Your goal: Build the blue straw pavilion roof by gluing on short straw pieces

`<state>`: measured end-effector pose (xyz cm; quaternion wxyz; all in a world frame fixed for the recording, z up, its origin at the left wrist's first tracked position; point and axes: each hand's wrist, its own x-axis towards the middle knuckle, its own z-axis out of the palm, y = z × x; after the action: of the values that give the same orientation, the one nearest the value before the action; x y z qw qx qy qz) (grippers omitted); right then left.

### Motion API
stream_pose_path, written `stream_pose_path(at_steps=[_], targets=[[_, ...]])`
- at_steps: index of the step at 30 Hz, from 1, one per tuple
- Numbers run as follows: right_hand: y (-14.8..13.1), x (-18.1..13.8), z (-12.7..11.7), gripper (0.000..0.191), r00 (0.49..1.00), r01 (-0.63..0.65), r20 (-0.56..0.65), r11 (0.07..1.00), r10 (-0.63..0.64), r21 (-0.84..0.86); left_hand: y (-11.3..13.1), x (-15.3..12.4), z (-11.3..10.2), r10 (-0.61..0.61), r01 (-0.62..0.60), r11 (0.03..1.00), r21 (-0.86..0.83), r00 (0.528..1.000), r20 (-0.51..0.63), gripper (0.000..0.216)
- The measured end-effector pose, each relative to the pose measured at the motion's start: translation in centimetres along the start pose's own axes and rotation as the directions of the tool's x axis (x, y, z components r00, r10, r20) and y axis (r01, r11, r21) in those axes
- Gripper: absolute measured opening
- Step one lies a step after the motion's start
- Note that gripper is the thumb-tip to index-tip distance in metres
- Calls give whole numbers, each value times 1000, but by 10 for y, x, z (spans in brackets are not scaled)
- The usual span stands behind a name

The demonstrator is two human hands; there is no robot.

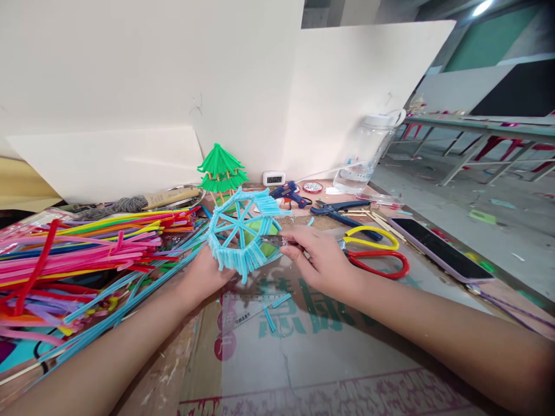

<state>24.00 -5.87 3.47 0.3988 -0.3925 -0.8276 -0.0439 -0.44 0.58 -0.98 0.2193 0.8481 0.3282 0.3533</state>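
My left hand (207, 276) holds up a light-blue pipe-cleaner frame (243, 234), a spoked wheel shape wrapped in fuzzy blue stems, gripping it from below. My right hand (318, 260) is closed in a pinch at the frame's right edge, its fingertips on a thin blue stem end. Short blue offcuts (269, 318) lie on the cardboard below the hands. A green pipe-cleaner tree (222, 169) stands upright just behind the frame.
A heap of coloured pipe cleaners (82, 254) fills the left. Yellow scissors (373, 238), red scissors (381, 264), blue pliers (338, 212) and a blue glue gun (289, 193) lie to the right, with a phone (440, 249) and a plastic bottle (366, 153).
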Motion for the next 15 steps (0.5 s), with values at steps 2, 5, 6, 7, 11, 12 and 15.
stream_pose_path(at_steps=[2,5,6,7,11,12,15], targets=[[0,0,0,20,1000,-6,9,1000,6,-4,1,1,0,28,-28,999,40,1000,7,41],[-1,-1,0,21,1000,18,-3,1000,-18,-17,2,2,0,45,-45,997,55,999,8,44],[-1,-1,1,21,1000,30,-6,999,-30,-25,3,2,0,44,-45,998,55,999,11,44],[-1,-1,1,22,999,38,-6,999,-38,-33,3,1,0,41,-42,998,53,999,17,43],[-1,-2,2,21,1000,20,-5,999,-20,-37,1,0,0,21,-23,998,57,999,37,38],[-1,-2,2,21,1000,12,-4,999,-12,-35,1,0,0,21,-23,998,64,999,33,38],[-1,-1,1,20,1000,1,-10,1000,-2,-27,0,0,1,38,-39,996,75,999,13,40]])
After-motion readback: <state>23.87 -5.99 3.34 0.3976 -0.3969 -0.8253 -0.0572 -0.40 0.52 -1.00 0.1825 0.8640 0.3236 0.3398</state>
